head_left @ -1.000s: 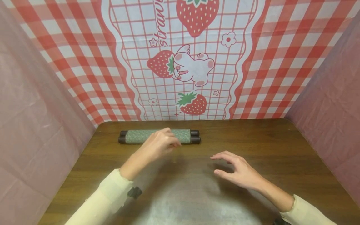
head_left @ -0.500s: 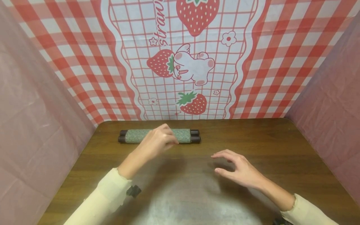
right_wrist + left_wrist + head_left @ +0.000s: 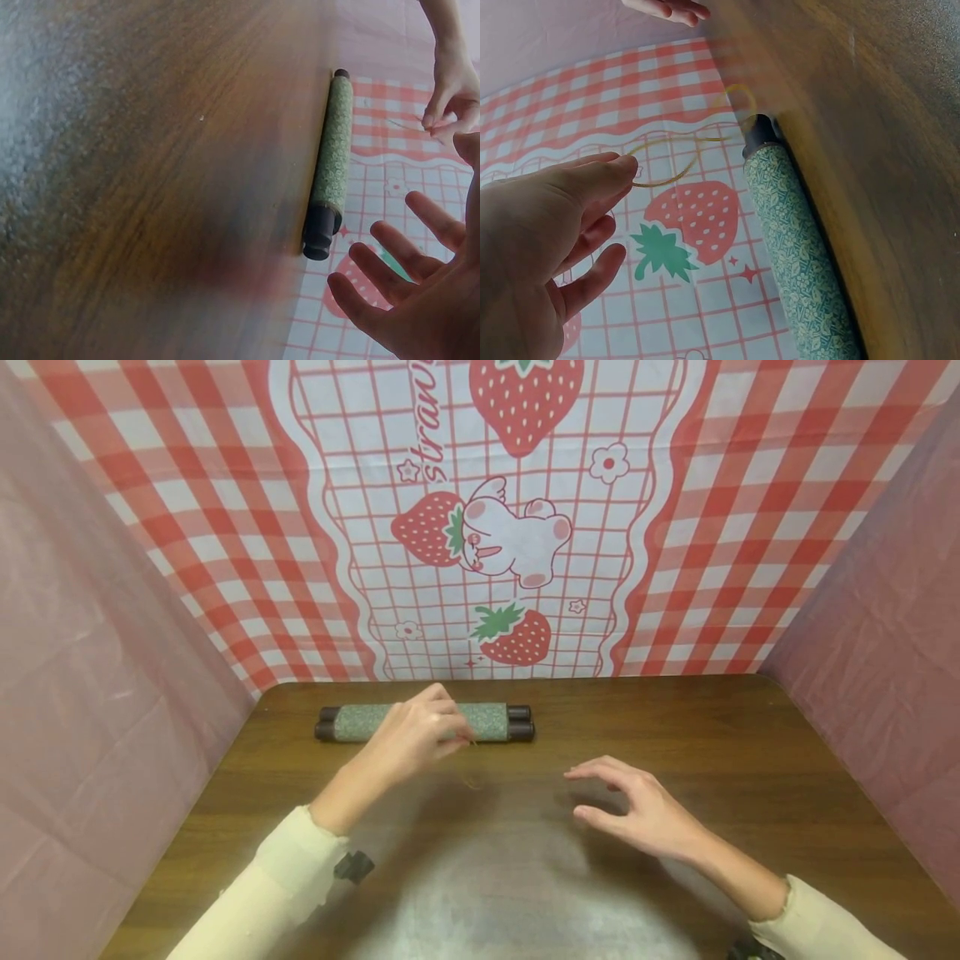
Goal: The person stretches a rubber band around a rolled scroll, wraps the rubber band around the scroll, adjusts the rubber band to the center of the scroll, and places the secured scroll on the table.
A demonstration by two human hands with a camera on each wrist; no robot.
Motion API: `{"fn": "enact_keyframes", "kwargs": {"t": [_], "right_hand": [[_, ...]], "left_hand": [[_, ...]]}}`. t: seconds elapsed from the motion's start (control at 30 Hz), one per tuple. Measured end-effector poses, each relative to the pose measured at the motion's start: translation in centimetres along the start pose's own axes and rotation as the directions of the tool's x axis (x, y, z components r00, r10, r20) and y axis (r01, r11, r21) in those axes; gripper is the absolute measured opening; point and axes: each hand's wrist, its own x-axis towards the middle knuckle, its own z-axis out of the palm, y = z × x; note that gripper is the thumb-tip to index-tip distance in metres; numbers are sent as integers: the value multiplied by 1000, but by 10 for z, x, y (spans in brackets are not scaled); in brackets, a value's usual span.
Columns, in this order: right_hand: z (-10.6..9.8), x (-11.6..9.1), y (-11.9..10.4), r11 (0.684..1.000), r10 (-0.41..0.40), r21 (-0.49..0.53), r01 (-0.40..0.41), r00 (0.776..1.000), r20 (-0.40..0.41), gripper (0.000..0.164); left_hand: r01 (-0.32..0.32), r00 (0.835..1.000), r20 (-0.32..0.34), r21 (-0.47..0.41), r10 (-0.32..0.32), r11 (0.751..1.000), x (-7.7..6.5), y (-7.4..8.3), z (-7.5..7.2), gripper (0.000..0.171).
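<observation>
A thin yellow rubber band (image 3: 667, 182) dangles from the thumb and fingertips of my left hand (image 3: 411, 735), which pinches it above the table; its loop looks twisted in the left wrist view. Behind that hand, a rolled scroll (image 3: 487, 721) with a green patterned cover and dark rod ends lies lengthwise near the table's far edge, partly hidden by the hand in the head view. My right hand (image 3: 637, 810) hovers to the right of the scroll, holding nothing, with its fingers apart and gently bent.
The brown wooden table (image 3: 675, 718) has rounded far corners. Beyond its back edge rises a red checked cloth (image 3: 750, 527) printed with strawberries. Pink curtains (image 3: 90, 652) hang along both sides.
My left hand has drifted slightly left and away from me, the rubber band swinging beneath it. The right hand has barely moved, and the scroll lies where it was.
</observation>
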Motion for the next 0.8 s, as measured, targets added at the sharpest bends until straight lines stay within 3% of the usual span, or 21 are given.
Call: {"fn": "enact_keyframes", "kwargs": {"t": [0.8], "right_hand": [[-9, 5, -3, 1000, 9, 19, -9, 1000, -8, 40]], "left_hand": [[-40, 999, -27, 25, 40, 999, -4, -8, -5, 14]]}}
